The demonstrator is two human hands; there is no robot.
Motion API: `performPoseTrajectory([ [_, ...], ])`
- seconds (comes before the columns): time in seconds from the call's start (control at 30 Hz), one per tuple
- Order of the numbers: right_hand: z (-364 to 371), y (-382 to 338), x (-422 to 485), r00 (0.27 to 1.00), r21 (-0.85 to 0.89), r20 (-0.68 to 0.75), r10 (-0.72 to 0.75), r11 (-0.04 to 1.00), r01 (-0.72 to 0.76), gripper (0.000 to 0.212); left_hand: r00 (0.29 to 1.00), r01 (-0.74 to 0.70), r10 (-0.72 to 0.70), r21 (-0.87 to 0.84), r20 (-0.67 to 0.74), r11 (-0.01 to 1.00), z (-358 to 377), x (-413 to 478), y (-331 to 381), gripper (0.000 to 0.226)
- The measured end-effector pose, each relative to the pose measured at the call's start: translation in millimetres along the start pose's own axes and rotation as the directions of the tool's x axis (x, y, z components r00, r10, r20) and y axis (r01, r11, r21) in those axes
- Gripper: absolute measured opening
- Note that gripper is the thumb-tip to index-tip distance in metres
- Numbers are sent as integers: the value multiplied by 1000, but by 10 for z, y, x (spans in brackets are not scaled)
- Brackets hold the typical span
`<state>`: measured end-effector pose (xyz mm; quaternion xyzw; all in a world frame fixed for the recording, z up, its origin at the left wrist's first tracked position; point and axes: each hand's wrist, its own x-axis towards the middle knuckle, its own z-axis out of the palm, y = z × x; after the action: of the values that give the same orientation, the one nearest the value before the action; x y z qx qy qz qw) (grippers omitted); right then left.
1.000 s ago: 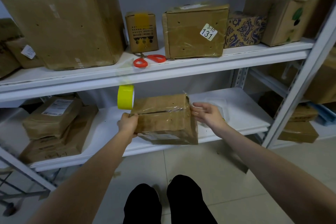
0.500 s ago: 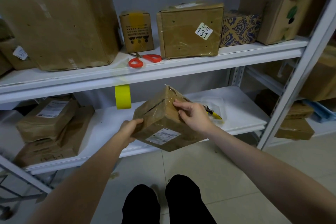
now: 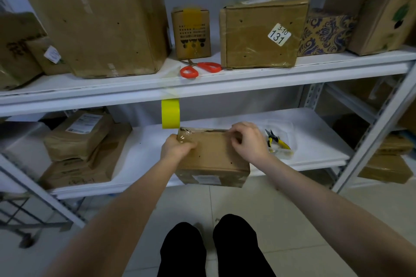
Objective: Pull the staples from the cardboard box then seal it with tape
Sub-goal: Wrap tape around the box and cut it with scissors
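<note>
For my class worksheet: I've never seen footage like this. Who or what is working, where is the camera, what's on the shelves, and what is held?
No machine here: a person works with bare hands, and the one camera sits on their head, looking down along both arms. The left hand grips the left corner of a cardboard box at the front edge of the lower shelf; the right hand, fingers curled, is on its top. Yellow-handled pliers lie on that shelf. A yellow tape roll hangs under the upper shelf, where orange scissors and more boxes sit.
</note>
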<state>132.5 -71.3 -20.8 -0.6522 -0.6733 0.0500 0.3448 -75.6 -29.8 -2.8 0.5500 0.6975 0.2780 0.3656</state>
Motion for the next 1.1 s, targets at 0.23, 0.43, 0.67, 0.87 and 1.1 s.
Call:
performPoseTrajectory([
  [0.23, 23, 119, 34, 979, 205, 14, 203, 958, -202, 22, 998, -56, 56, 59, -4, 997, 56, 9, -3, 72],
  [0.43, 65, 91, 174, 930, 349, 29, 366, 868, -352, 24, 981, 8, 2, -46, 193, 999, -4, 40, -46, 107],
  [0.67, 117, 7, 211, 913, 322, 34, 406, 860, -395, 48, 982, 142, -111, -201, 156, 969, 19, 63, -82, 75],
  [0.87, 144, -115, 76, 911, 221, -16, 412, 890, -399, 71, 977, 201, -182, -184, 113, 962, 138, 172, -28, 88],
  [1.1, 112, -103, -85, 976, -150, 218, 26, 989, 7, 68, 987, 120, -139, -201, -81, 972, 161, 205, 82, 47],
])
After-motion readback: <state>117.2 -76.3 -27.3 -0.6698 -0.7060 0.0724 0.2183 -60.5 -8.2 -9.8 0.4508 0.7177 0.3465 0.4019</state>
